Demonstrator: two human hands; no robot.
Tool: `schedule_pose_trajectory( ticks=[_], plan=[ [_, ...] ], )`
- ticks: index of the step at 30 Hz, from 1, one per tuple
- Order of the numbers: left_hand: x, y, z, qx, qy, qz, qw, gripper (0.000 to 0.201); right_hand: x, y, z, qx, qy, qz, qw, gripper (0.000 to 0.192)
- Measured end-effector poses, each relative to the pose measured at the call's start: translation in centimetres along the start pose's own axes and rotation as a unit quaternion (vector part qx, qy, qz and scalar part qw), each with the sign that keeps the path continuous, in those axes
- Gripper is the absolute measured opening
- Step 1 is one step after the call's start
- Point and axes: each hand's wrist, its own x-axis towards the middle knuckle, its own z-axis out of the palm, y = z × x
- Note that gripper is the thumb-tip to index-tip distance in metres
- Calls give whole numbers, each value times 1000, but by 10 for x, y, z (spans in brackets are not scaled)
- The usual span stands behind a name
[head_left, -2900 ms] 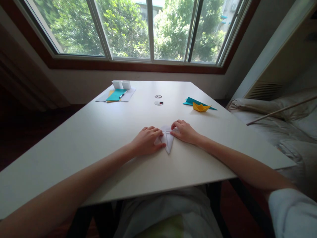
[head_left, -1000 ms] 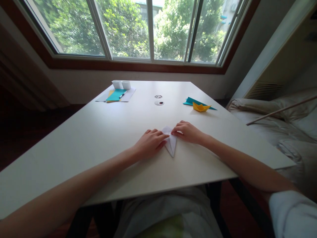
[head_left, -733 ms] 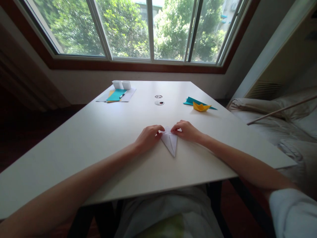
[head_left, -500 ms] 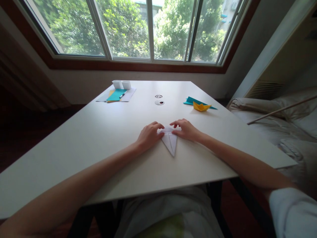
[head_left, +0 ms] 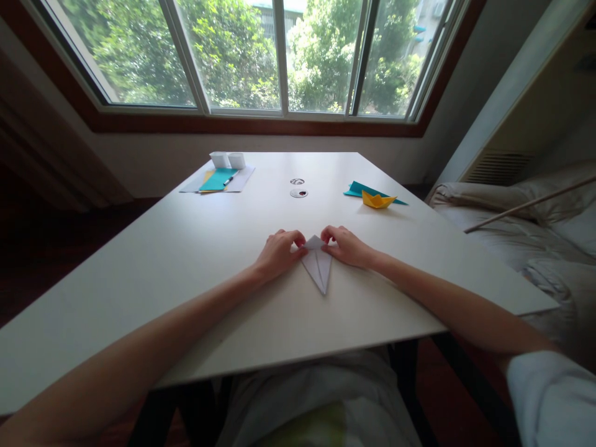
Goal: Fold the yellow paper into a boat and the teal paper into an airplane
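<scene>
A: Centre of the view?
B: White folded paper shaped as a narrow triangle, lying flat on the large white rectangular table, point aimed toward the near edge, wide end toward the window.

A: Hands?
B: Left hand at the paper's upper left corner, right hand at its upper right corner. Both with fingers curled downward, fingertips pinching or pressing the corners of the wide end; cannot tell which. Bare forearms resting across the tabletop, white sleeve at the right elbow.

A: Elsewhere on the table?
B: Far right: small yellow folded paper boat sitting on a teal sheet of paper. Far left: pale sheet bearing a teal paper rectangle with a pen beside it, and two small white square containers just behind. Middle far: two small round holes or discs, well apart from the hands.

A: Surroundings?
B: Wide window with green trees beyond. Pale bedding to the right of the table.
</scene>
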Motion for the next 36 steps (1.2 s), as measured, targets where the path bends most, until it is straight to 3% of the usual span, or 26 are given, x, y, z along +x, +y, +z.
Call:
schedule_pose_trajectory(
  ticks=[4,10,16,23,28,36],
  plan=[
    [1,2,1,-13,-4,59,998,8,0,0,-3,-5,2,-65,998,7],
    [-3,1,-3,-28,-27,113,993,20,-3,-6,-9,-28,-26,-131,991,16],
    [-7,-2,-13,36,-80,182,979,25,-7,-12,-16,-76,-73,-157,982,21],
    [-12,9,-20,149,-114,226,956,23,-11,-25,-21,-157,-102,-208,960,21],
    [-14,12,-20,192,-135,267,935,28,-13,-27,-19,-173,-108,-208,957,23],
    [-14,12,-30,189,-177,264,929,50,-17,-33,-27,-201,-143,-158,956,23]
  ],
)
